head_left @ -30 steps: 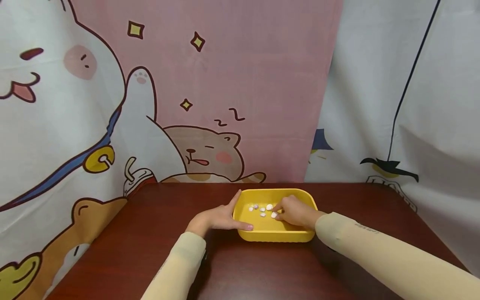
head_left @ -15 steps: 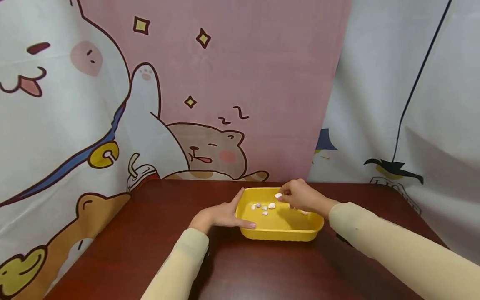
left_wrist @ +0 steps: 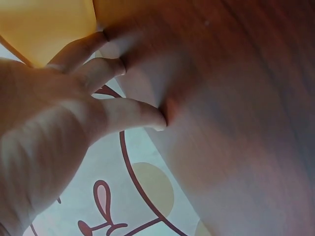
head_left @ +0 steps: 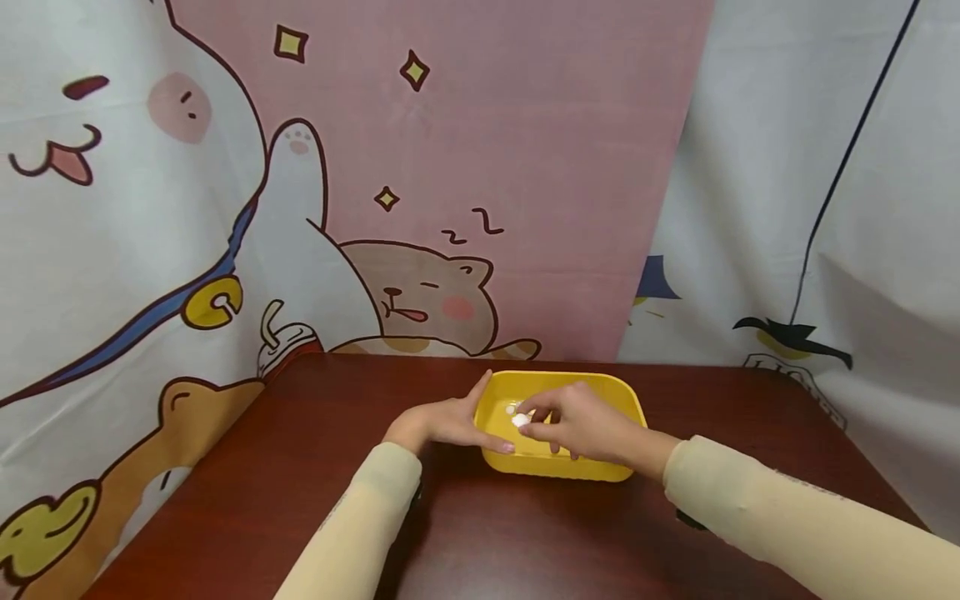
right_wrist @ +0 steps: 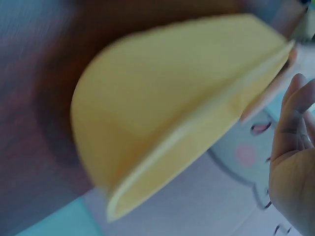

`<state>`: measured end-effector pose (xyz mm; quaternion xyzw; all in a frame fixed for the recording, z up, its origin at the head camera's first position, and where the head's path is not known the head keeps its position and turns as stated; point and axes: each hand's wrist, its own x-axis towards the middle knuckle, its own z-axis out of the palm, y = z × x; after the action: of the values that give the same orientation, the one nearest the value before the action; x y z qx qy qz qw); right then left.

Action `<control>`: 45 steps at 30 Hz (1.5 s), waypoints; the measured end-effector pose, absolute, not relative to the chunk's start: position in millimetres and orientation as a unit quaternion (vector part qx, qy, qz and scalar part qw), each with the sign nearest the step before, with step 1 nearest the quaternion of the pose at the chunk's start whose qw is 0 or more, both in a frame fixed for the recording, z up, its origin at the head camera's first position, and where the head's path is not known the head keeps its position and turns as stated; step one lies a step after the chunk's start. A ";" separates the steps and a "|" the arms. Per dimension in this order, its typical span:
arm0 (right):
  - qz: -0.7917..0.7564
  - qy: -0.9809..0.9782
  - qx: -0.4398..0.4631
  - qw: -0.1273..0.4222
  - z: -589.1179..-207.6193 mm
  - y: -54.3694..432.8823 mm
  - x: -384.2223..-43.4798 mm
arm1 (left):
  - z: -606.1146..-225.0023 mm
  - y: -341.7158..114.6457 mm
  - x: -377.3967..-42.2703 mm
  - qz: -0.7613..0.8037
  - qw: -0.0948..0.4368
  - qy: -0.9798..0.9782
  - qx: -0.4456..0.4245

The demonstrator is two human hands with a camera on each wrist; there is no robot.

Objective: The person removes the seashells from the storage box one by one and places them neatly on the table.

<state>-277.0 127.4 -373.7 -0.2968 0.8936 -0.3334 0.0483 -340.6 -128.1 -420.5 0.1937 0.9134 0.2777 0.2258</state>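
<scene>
A yellow plastic basin (head_left: 558,470) stands on the brown table. My left hand (head_left: 452,422) spans its left end, thumb over the near rim and index finger up at the far left corner. In the left wrist view, straight fingertips of this left hand (left_wrist: 110,78) rest down at the tabletop. Over the basin, my right hand (head_left: 581,423) pinches a small white shell-like piece (head_left: 521,421) between thumb and fingers. Another small white piece (head_left: 511,409) shows behind it; the right hand hides most of the other pieces. The right wrist view shows the basin's outer wall (right_wrist: 162,88), blurred.
The dark brown tabletop (head_left: 315,467) extends around the basin on every side. A cartoon-printed curtain (head_left: 540,183) hangs right behind the table's far edge, with white cloth (head_left: 780,192) to the right.
My right hand has lifted the small white piece from the basin's middle, drawn it up and right, then brought it back left and low over the basin. The left hand keeps its place.
</scene>
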 end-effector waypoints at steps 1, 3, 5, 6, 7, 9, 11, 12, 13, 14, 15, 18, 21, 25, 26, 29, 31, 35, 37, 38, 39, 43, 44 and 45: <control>-0.344 0.887 -0.302 0.051 -375.9 124.1 -271.9 | -420.8 -127.7 -340.6 0.279 0.224 0.913 0.195; -0.366 0.875 -0.313 0.057 -380.6 117.1 -262.1 | -420.5 -127.3 -340.6 0.275 0.217 0.915 0.200; -0.381 0.863 -0.326 0.063 -386.0 110.8 -253.4 | -421.0 -127.1 -341.1 0.276 0.213 0.916 0.199; -0.380 0.858 -0.339 0.059 -389.6 107.8 -249.9 | -421.3 -127.2 -341.0 0.276 0.212 0.916 0.198; -0.373 0.855 -0.355 0.053 -393.9 105.3 -246.7 | -421.7 -127.1 -341.1 0.276 0.210 0.917 0.199; -0.356 0.849 -0.388 0.041 -403.3 101.0 -241.0 | -423.1 -127.2 -341.2 0.278 0.210 0.917 0.194; -0.333 0.847 -0.414 0.032 -413.9 97.8 -236.5 | -424.2 -127.3 -341.8 0.280 0.210 0.917 0.192; -0.322 0.846 -0.423 0.029 -419.2 96.5 -234.5 | -424.5 -127.3 -341.7 0.278 0.210 0.918 0.190; -0.318 0.846 -0.427 0.035 -424.3 95.6 -232.4 | -424.8 -127.1 -341.8 0.277 0.209 0.918 0.189; -0.319 0.846 -0.425 0.046 -428.8 94.8 -230.3 | -424.9 -127.0 -341.6 0.277 0.210 0.919 0.187; -0.320 0.846 -0.423 0.055 -433.3 94.2 -228.7 | -425.1 -127.0 -341.6 0.277 0.211 0.919 0.187; -0.325 0.848 -0.414 0.068 -441.5 93.4 -225.7 | -422.6 -125.4 -341.0 0.276 0.212 0.919 0.188; -0.317 0.858 -0.399 0.064 -445.4 90.9 -226.8 | -422.1 -125.0 -341.2 0.278 0.209 0.918 0.189; -0.299 0.870 -0.388 0.058 -449.5 85.6 -228.5 | -425.2 -126.2 -340.6 0.278 0.210 0.919 0.185; -0.295 0.871 -0.389 0.056 -450.8 84.2 -228.8 | -426.4 -126.8 -340.3 0.277 0.210 0.919 0.185; -0.285 0.873 -0.394 0.051 -453.6 81.3 -229.1 | -427.8 -127.7 -340.2 0.272 0.205 0.921 0.187; -0.278 0.874 -0.396 0.048 -456.2 80.5 -229.5 | -427.9 -127.3 -340.7 0.268 0.200 0.923 0.188; -0.277 0.875 -0.394 0.053 -460.3 80.1 -231.3 | -427.4 -126.1 -341.5 0.267 0.201 0.924 0.185; -0.280 0.875 -0.391 0.056 -461.6 79.6 -231.6 | -426.8 -126.3 -340.7 0.265 0.203 0.925 0.183; -0.282 0.875 -0.387 0.060 -461.8 79.4 -231.5 | -426.9 -126.5 -340.0 0.266 0.204 0.924 0.183; -0.285 0.876 -0.385 0.063 -462.2 79.2 -231.3 | -426.9 -126.7 -339.4 0.268 0.205 0.923 0.184; -0.297 0.876 -0.371 0.075 -461.7 79.6 -232.5 | -424.6 -126.6 -339.4 0.269 0.207 0.922 0.189; -0.301 0.876 -0.369 0.079 -461.5 79.8 -232.9 | -424.3 -126.6 -339.5 0.269 0.207 0.921 0.189; -0.303 0.876 -0.366 0.081 -461.5 79.9 -233.3 | -424.1 -126.7 -339.7 0.270 0.207 0.921 0.188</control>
<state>-233.3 79.9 -461.5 -0.3664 0.8761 -0.3027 0.0813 -339.7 -126.7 -424.1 0.1880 0.9215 0.2697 0.2070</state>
